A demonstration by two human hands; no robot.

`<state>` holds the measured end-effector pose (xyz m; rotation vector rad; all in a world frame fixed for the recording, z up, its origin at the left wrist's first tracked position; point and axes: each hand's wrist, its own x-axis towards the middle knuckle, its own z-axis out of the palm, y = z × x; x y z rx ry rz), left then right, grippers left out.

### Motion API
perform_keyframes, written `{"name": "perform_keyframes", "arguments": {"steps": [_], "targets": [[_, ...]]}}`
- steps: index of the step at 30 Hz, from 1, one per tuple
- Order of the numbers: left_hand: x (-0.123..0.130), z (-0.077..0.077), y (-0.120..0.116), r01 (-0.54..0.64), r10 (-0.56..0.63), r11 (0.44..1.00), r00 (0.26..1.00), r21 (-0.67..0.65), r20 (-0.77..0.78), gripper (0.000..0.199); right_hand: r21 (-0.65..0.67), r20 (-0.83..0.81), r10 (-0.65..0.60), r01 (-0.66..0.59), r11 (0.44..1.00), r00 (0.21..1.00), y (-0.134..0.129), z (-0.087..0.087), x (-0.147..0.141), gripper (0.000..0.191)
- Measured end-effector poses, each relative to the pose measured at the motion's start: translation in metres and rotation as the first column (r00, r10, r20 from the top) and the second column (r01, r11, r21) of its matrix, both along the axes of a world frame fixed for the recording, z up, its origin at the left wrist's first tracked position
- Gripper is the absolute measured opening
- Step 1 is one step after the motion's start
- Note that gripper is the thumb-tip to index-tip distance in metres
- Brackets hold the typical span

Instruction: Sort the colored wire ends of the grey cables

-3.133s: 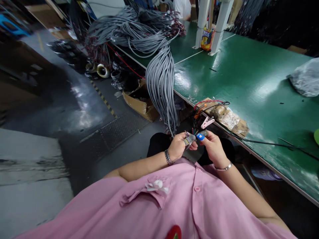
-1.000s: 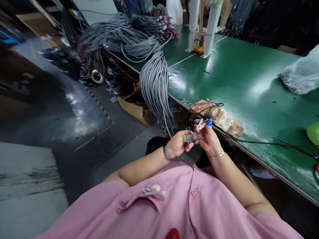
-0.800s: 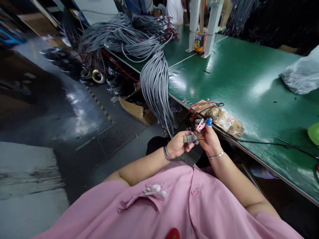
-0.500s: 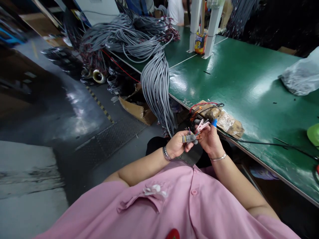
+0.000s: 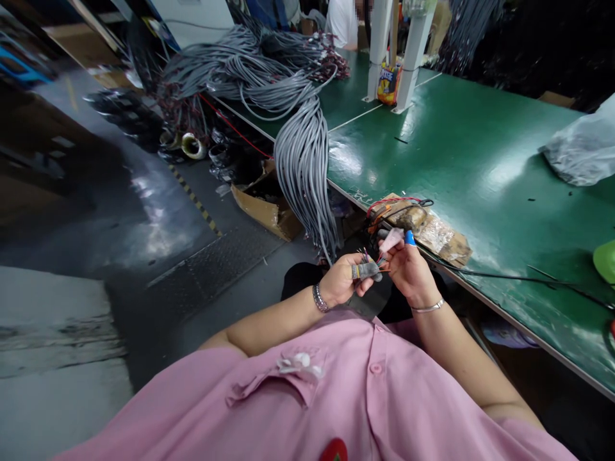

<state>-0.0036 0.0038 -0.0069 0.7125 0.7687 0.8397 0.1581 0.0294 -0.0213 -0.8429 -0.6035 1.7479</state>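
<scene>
Pinching fine multicolored wires [image 5: 382, 261], the left hand [image 5: 340, 280] wears ribbed gray knit; the right hand [image 5: 407, 269], half-open, carries a smooth pink clip [image 5: 393, 240] at the wires' two o'clock, near a glossy green tabletop [image 5: 456, 153].

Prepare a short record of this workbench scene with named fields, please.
Left hand: pinching thin coloured wires
Right hand: fingers at a blurred pink clip; grip unclear
Bench: green top
Bench edge: taped block
Grey cables: piled on the bench, one bundle hanging over its edge
Far side: yellow packet between white posts
Picture's right: plastic bag
</scene>
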Motion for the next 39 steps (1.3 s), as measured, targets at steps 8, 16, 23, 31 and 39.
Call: {"name": "perform_keyframes", "arguments": {"steps": [8,16,23,31,39], "targets": [[-0.001,0.003,-0.009,-0.055,0.066,0.991,0.994,0.123,-0.090,0.036,0.060,0.026,-0.091,0.089,0.994,0.995,-0.006,0.008,-0.003,0.035],[0.009,0.009,-0.010,-0.126,0.144,0.981,0.982,0.147,-0.120,0.034,0.134,0.067,-0.193,0.183,0.974,0.979,-0.006,-0.007,-0.009,0.041],[0.012,0.005,-0.005,-0.128,0.143,0.984,0.981,0.122,-0.130,0.033,0.001,-0.181,-0.128,0.130,0.992,0.975,0.003,0.000,-0.013,0.033],[0.012,0.000,-0.005,-0.132,0.148,0.984,0.980,0.124,-0.136,0.030,0.011,-0.197,-0.149,0.154,0.988,0.969,0.003,-0.003,-0.014,0.029],[0.010,-0.002,-0.005,-0.159,0.175,0.980,0.976,0.121,-0.131,0.028,0.006,-0.203,-0.152,0.156,0.988,0.967,0.003,-0.002,-0.014,0.030]]}}
